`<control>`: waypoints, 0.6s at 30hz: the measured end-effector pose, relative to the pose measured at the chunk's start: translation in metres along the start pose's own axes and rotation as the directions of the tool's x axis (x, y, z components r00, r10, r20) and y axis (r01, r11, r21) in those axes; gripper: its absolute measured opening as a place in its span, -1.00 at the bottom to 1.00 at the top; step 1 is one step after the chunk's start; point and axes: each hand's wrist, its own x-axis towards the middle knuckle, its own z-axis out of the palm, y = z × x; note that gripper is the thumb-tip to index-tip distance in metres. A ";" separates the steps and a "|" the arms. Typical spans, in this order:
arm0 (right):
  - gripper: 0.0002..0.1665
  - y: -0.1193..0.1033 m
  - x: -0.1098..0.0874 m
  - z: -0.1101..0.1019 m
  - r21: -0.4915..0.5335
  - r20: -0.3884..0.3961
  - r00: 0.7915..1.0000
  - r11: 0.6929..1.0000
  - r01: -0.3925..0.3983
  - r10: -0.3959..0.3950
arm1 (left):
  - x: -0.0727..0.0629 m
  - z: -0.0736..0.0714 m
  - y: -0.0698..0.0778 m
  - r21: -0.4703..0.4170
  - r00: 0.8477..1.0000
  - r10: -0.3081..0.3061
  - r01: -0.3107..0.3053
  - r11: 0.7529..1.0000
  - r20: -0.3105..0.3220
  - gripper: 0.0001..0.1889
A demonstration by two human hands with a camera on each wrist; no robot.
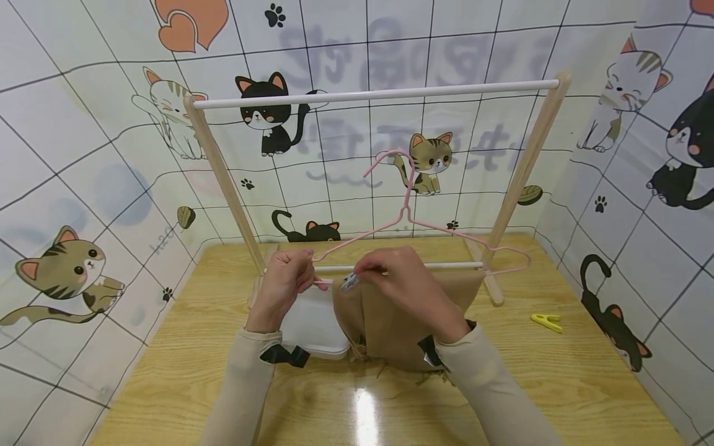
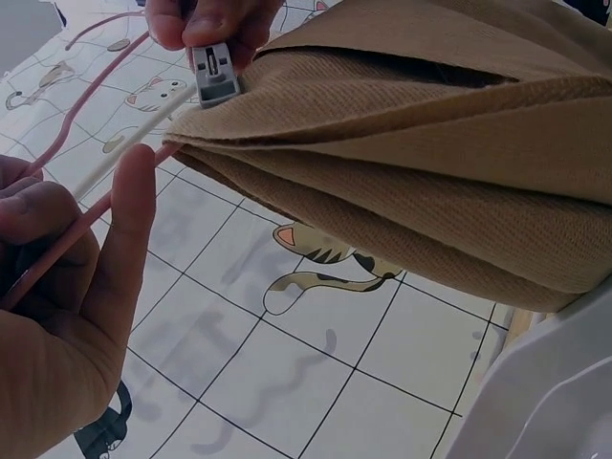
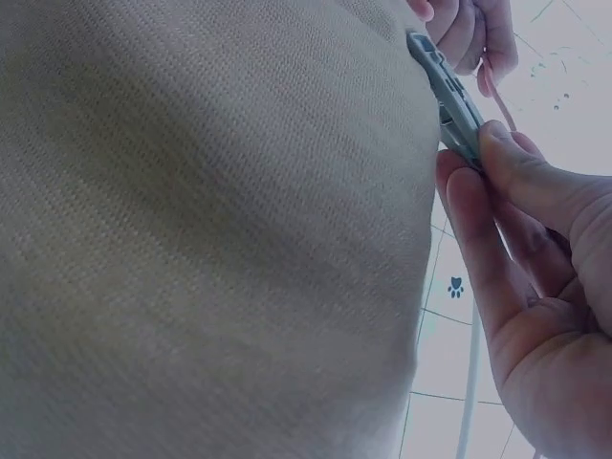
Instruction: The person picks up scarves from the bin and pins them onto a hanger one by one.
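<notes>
Head view: left hand (image 1: 282,286) has its grip clamped round the pink hanger (image 1: 406,209) near its left end; right hand (image 1: 406,282) has its grip pinched on a grey clothespin (image 1: 350,282). Brown cloth (image 1: 396,322) hangs from the hanger's lower bar, frayed fringe at bottom, down by the desk (image 1: 184,384); hanger's right end sticks out past it. Left wrist view: pink bar runs into the folded cloth layers, clothespin at the cloth's edge just beside the left fingers. Right wrist view: thumb and fingers on one end of the clothespin, other end against the cloth edge; can't tell if it has bitten on. White container (image 1: 315,331) on desk, left of cloth and partly behind it. Yellow clothespin (image 1: 542,319) lies on desk at right, well apart from both hands. Wooden rack (image 1: 225,170) with white rail (image 1: 374,95) stands behind, cat-print wall (image 1: 474,56) beyond.
</notes>
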 end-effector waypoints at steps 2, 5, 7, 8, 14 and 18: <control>-0.91 0.000 0.002 0.001 -0.016 0.007 1.000 1.000 0.007 -0.007 | 0.000 0.000 0.000 0.000 1.000 0.000 0.000 1.000 -0.003 -0.40; -0.91 -0.002 0.004 0.003 -0.037 0.012 1.000 0.999 0.020 -0.019 | 0.000 0.000 -0.001 -0.007 1.000 -0.009 0.008 1.000 -0.013 -0.40; -0.92 -0.003 0.006 0.004 -0.047 0.016 1.000 0.999 0.027 -0.026 | 0.000 -0.001 -0.001 -0.009 1.000 -0.012 0.011 1.000 -0.017 -0.40; -0.92 -0.004 0.006 0.004 -0.050 0.020 0.999 0.998 0.030 -0.029 | 0.000 -0.001 -0.001 -0.011 1.000 -0.013 0.013 1.000 -0.018 -0.40; -0.92 -0.005 0.010 0.007 -0.042 0.035 0.999 0.999 0.026 -0.025 | 0.001 0.000 -0.002 -0.005 1.000 -0.008 0.008 1.000 -0.017 -0.41; -0.93 -0.006 0.012 0.010 -0.053 0.037 0.999 0.999 0.007 -0.005 | 0.001 0.000 -0.003 -0.015 1.000 0.007 -0.007 1.000 -0.022 -0.40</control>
